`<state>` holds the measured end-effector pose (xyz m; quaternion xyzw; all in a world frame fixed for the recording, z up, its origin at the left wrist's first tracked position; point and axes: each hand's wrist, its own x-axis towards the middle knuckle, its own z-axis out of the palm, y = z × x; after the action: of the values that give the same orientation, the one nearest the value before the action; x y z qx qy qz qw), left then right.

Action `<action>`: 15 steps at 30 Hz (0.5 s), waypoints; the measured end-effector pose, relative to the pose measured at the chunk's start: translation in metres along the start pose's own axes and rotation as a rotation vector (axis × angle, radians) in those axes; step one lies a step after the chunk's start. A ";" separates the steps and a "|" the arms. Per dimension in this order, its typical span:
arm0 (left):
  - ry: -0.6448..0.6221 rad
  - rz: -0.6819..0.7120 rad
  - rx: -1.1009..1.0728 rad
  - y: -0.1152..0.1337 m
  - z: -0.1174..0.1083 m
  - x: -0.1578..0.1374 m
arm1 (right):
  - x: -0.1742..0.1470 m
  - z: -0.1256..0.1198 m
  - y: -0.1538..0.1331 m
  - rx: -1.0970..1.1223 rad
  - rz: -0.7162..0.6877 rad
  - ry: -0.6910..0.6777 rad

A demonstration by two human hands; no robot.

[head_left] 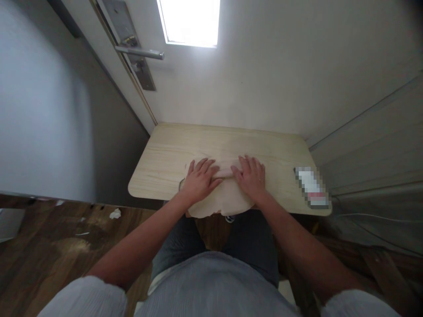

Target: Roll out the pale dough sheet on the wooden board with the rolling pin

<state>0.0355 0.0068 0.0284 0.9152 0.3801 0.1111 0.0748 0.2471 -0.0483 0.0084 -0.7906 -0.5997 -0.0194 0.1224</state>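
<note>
A pale, thin, soft-looking sheet [228, 198] lies on the light wooden table, its near edge hanging slightly over the front. Along its far part runs a pale roll [225, 173]; whether this is the sheet rolled up or a separate rod I cannot tell. My left hand [200, 181] rests on the left end of the roll, fingers spread and stretched forward. On the right end lies my right hand [251, 178], palm down, fingers extended and thumb pointing inward. A thin dark curved edge [180, 185] shows beside my left hand, its kind unclear.
The small table [158, 163] stands against a white door with a metal handle [142, 53] and a bright window [190, 22]. A pixelated flat object [312, 187] lies at the table's right end. White scraps [115, 214] are on the wooden floor. A cable [376, 216] runs at right.
</note>
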 end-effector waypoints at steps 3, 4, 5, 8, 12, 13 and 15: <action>-0.001 0.052 -0.009 -0.004 -0.001 -0.005 | -0.005 0.003 0.004 0.046 -0.021 0.032; 0.005 0.058 -0.010 -0.006 -0.002 -0.005 | -0.004 0.003 0.004 0.063 -0.023 0.046; 0.012 0.063 -0.010 -0.009 -0.004 -0.006 | -0.003 0.003 0.003 0.080 -0.023 0.061; 0.034 0.061 -0.002 -0.017 -0.009 -0.010 | 0.002 0.000 -0.004 0.118 -0.033 0.079; 0.040 -0.002 0.017 -0.028 -0.012 -0.019 | 0.008 -0.003 -0.022 0.082 -0.053 0.014; 0.045 -0.025 0.022 -0.029 -0.011 -0.020 | 0.009 -0.002 -0.027 0.060 -0.053 -0.003; 0.063 -0.079 0.033 -0.028 -0.008 -0.020 | 0.012 0.000 -0.034 0.015 -0.054 -0.024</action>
<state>0.0003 0.0129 0.0270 0.8967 0.4198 0.1305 0.0518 0.2178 -0.0280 0.0165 -0.7734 -0.6222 -0.0084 0.1206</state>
